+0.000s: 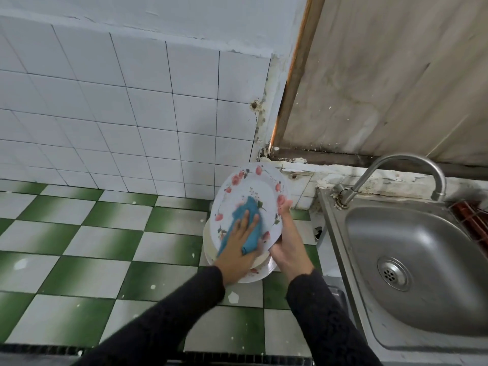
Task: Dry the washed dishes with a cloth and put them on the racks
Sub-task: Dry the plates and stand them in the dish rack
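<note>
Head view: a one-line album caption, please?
Left hand wipes a flowered plate with a blue cloth; right hand steadies it.

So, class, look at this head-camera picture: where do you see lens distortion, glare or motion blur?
Head view: the wide lens bends the white wall tiles and the green-and-white checked counter; soft sheen on the stainless steel sink, no harsh glare; slight blur at the left hand pressing the blue cloth on the flowered white plate.

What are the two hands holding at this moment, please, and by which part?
The right hand grips the floral plate by its right rim, tilted up. The left hand presses a blue cloth flat against the plate's face.
</note>
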Action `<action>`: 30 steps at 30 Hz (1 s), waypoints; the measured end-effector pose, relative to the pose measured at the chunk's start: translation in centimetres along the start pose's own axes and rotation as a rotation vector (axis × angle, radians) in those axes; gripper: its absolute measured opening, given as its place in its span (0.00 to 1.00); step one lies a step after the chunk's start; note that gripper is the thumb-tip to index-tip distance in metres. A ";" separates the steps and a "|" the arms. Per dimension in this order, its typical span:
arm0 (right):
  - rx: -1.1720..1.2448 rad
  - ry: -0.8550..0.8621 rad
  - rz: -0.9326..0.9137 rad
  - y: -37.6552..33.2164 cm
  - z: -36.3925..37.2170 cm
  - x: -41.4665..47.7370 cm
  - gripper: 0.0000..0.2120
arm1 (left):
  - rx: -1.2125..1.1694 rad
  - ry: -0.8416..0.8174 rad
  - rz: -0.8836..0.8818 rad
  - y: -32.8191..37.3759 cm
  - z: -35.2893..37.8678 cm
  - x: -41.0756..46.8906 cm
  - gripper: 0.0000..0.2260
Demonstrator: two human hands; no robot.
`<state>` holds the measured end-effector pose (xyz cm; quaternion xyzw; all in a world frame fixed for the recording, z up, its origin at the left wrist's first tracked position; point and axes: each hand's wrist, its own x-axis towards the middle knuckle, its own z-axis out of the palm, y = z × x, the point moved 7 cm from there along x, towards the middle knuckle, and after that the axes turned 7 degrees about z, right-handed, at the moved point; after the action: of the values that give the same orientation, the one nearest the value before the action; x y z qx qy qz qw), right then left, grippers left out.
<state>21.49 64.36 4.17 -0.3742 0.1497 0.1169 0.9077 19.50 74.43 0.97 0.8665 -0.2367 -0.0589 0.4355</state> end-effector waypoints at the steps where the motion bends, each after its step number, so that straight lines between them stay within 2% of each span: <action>1: 0.002 0.009 0.022 0.4 0.1 0.0 0.30 | -0.009 0.029 0.030 1.3 0.6 0.4 0.28; 4: 0.038 -0.010 0.066 1.1 0.6 -0.4 0.31 | 0.186 0.075 0.111 2.3 -1.0 3.3 0.29; 7: 0.038 -0.048 0.066 0.7 1.1 -0.6 0.29 | 0.231 0.092 0.035 -0.6 -4.3 5.6 0.31; 10: 0.010 -0.071 0.045 -0.2 1.3 -0.4 0.28 | 0.160 0.124 -0.078 -3.1 -6.0 4.9 0.30; 13: -0.001 -0.053 0.018 -1.0 1.0 0.3 0.31 | 0.097 0.087 -0.096 -2.8 -4.4 2.6 0.27; 18: -0.003 -0.026 0.007 -1.3 0.8 1.4 0.38 | -0.161 0.056 0.037 1.2 -0.4 -0.4 0.24; 21: -0.009 0.041 0.030 -0.4 0.8 1.1 0.33 | -0.240 0.066 0.089 3.3 -0.5 0.8 0.24; 23: 0.061 0.040 0.050 0.4 1.2 0.4 0.31 | -0.055 0.106 0.106 3.1 -2.0 2.6 0.26; 26: 0.145 0.005 0.088 1.1 1.9 -0.7 0.24 | 0.246 0.051 0.134 1.3 -4.6 5.2 0.29; 27: 0.146 -0.008 0.091 1.1 2.0 -1.0 0.23 | 0.280 0.041 0.128 0.4 -5.3 5.7 0.30; 30: 0.129 -0.030 0.093 1.0 2.1 -1.5 0.22 | 0.178 0.068 0.028 -2.7 -6.3 5.7 0.31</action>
<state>20.18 66.44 5.47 -0.3055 0.1605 0.1549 0.9257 27.48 77.77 3.33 0.8998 -0.2383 -0.0024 0.3655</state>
